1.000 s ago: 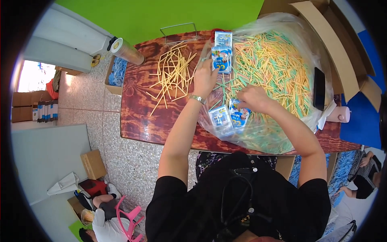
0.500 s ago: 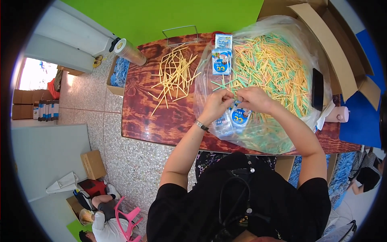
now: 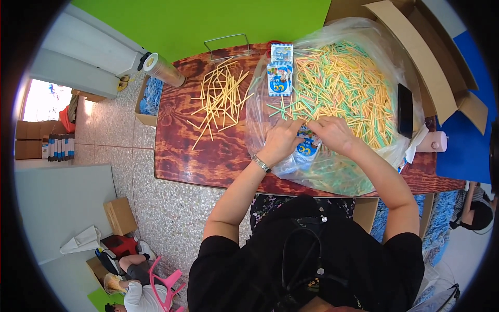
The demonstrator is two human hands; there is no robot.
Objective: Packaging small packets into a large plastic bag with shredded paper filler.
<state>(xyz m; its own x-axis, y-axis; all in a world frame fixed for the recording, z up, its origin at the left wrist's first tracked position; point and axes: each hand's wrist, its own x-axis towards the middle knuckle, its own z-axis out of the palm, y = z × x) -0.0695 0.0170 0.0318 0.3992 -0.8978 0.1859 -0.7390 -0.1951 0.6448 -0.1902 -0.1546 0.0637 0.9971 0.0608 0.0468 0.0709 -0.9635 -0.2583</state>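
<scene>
My left hand (image 3: 282, 141) and my right hand (image 3: 332, 135) are close together over the near left part of a large clear plastic bag (image 3: 358, 184). Their fingers are closed on the top edge of a small blue-and-white packet (image 3: 307, 148), which shows between them. Just beyond, in the open bag, lies a heap of thin yellow, green and pink sticks (image 3: 345, 88). Several similar packets (image 3: 279, 80) lie at the heap's left edge. Another packet, partly hidden under plastic, is beside my left wrist.
Loose yellow sticks (image 3: 221, 99) are spread on the red-brown table (image 3: 176, 148). Around them stand a wire holder (image 3: 226, 44), a tall clear container (image 3: 163, 70), a black phone (image 3: 405, 111), a pink cup (image 3: 432, 142) and an open carton (image 3: 416, 57). Other people sit at lower left and far right.
My hands have shifted slightly apart, with the fingers spread along the packet's top. More of the packet's printed face shows between them. The whole view has shifted slightly.
</scene>
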